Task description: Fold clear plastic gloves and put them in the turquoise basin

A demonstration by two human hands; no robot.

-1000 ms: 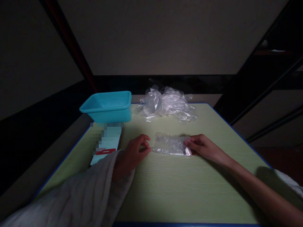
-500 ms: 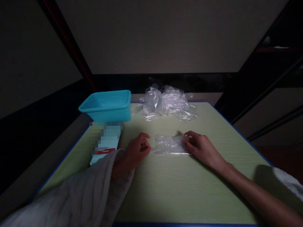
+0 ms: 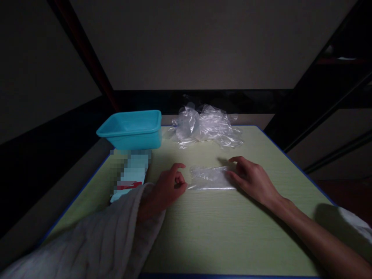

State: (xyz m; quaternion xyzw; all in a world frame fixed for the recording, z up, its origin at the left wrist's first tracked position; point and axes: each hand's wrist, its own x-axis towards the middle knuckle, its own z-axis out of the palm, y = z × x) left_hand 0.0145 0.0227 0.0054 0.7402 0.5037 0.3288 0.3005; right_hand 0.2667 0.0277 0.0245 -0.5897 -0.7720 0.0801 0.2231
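Observation:
A clear plastic bag or glove, folded into a flat strip [image 3: 210, 179], lies across the table between my hands. My left hand [image 3: 170, 185] is at the strip's left end, thumb and forefinger apart, its thumb close to the near left corner. At the other end my right hand [image 3: 252, 178] has its thumb over the plastic. Its forefinger is raised and spread away from the thumb. Farther back sits a loose heap of crumpled clear plastic [image 3: 207, 126], which neither hand touches.
A turquoise plastic basin [image 3: 133, 131] stands at the table's back left. In front of it lies a flat, partly blurred box-like item [image 3: 130, 170] with a red band, beside my left sleeve. The pale green table [image 3: 221, 232] has a blue edge. A wall rises behind.
My right hand's fingers have opened and the forefinger has lifted off the plastic. That hand has shifted slightly right. My left hand has hardly moved, and the strip lies flatter.

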